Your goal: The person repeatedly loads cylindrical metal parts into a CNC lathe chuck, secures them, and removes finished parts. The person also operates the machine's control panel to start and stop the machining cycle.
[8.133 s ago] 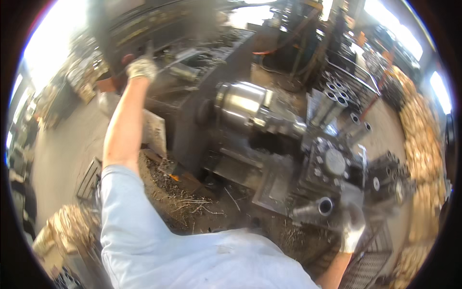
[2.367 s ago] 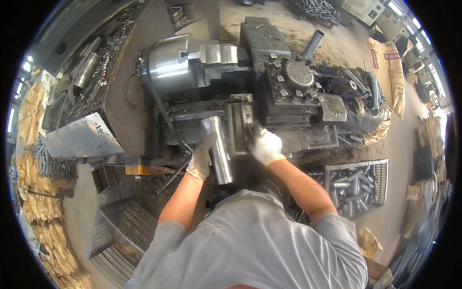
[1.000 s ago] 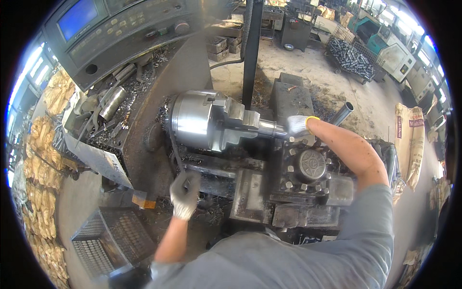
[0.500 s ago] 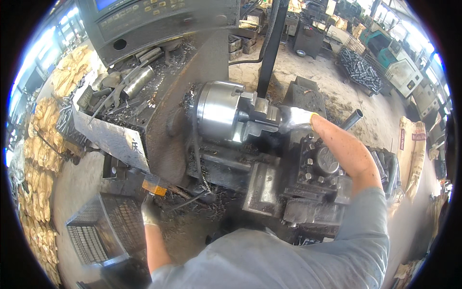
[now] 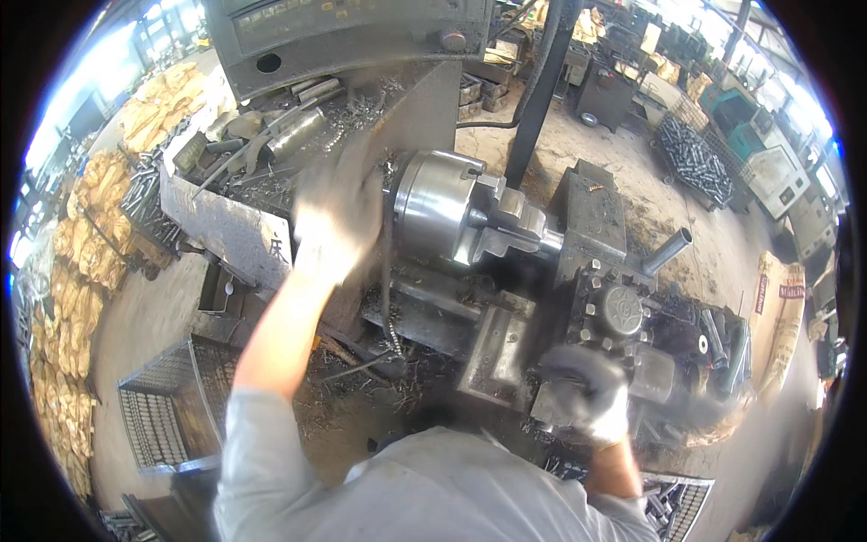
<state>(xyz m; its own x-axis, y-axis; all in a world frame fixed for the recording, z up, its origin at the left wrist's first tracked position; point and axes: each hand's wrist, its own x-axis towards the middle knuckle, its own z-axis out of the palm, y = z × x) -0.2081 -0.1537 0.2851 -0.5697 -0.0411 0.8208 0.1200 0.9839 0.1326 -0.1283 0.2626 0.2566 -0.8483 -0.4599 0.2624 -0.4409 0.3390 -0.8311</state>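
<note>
Left hand [image 5: 336, 221] is blurring at the chuck's [image 5: 433, 203] nine o'clock — grip unreadable; right hand [image 5: 585, 397] is closing on the carriage [image 5: 623, 316] — keep fingers clear of the chuck.

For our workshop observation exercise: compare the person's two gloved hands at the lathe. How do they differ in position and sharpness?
The left hand is raised beside the shiny chuck, arm stretched out; the right hand is low, near the person's body, at the dark tool post block. The left hand is smeared by motion blur; the right hand is blurred less. The left glove looks pale, the right greyer. Both are gloved, and neither grip can be made out.
</note>
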